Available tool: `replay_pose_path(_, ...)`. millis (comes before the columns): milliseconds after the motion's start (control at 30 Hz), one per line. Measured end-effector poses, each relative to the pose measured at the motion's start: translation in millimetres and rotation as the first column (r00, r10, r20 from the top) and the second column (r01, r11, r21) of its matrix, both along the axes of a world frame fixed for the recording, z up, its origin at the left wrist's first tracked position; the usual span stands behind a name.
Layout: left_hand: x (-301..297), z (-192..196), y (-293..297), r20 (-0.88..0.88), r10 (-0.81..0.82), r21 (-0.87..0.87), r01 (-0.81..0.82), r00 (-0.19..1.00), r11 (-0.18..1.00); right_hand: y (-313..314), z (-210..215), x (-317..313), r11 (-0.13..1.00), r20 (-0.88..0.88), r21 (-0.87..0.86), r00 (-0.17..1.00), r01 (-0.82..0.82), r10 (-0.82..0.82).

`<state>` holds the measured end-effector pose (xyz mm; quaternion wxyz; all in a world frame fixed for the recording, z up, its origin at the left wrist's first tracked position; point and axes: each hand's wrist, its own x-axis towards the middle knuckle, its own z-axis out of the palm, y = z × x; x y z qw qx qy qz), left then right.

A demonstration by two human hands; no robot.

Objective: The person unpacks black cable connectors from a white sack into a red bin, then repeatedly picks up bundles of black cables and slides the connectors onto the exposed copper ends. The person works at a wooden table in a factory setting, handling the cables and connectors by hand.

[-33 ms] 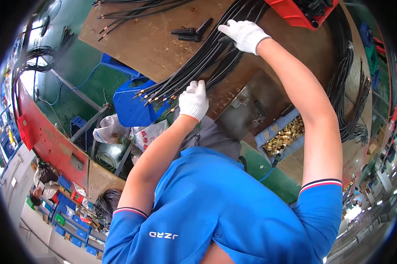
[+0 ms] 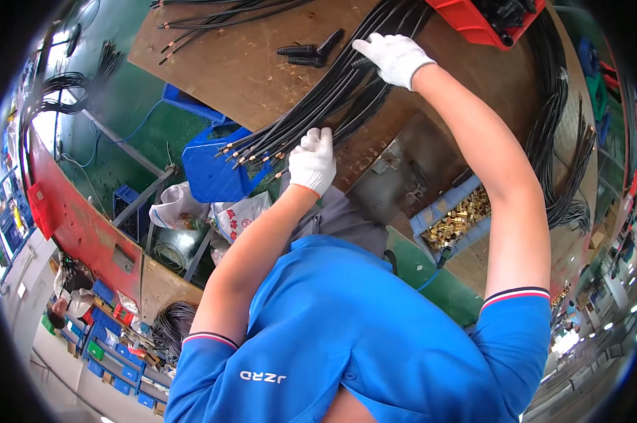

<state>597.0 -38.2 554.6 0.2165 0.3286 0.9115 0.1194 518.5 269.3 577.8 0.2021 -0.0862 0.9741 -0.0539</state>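
Observation:
A thick bundle of black cables (image 2: pixel 332 99) lies slanted across a brown wooden table (image 2: pixel 241 70), its copper-tipped ends fanned out past the table's edge. My left hand (image 2: pixel 311 161), in a white glove, grips the bundle close to those ends. Higher up the same bundle, my right hand (image 2: pixel 392 56), also gloved in white, closes over the cables. Both bare forearms rise from a blue short-sleeved shirt at the bottom of the view.
Black plug pieces (image 2: pixel 310 51) lie on the table beside the bundle. A red bin (image 2: pixel 474 17) stands at the top right. A blue tray of brass fittings (image 2: pixel 459 218) sits by a metal fixture (image 2: pixel 403 176). A blue bin (image 2: pixel 213 173) and white bags (image 2: pixel 205 211) lie below; more cables (image 2: pixel 565 162) hang at right.

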Motion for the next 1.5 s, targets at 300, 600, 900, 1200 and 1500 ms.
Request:
replay_pose_path(300,-2.0,-8.0,21.9,-0.106,-0.064,-0.093,0.054,0.992,0.994,21.0,-7.3,30.5,0.985,-0.005,0.145,0.995,-0.094,0.096)
replay_pose_path(600,-21.3,-13.4,66.6,-0.059,0.006,-0.232,-0.020,0.998,0.973,-9.3,10.3,26.7,0.926,0.012,0.147,0.936,0.347,-0.352)
replay_pose_path(900,-2.5,-21.0,47.9,-0.087,0.017,-0.084,-0.024,0.996,0.996,-5.3,-2.5,59.5,0.748,0.026,-0.068,0.750,0.661,-0.660)
replay_pose_path(1200,4.3,-10.6,56.7,-0.046,0.070,-0.092,-0.074,0.996,0.993,-20.9,-17.3,93.5,0.492,-0.005,-0.233,0.504,0.839,-0.863)
replay_pose_path(1500,-66.9,0.0,48.7,0.856,0.251,-0.191,-0.175,0.451,0.966,-104.3,-4.1,203.1,-0.175,0.320,-0.729,0.104,0.662,-0.941)
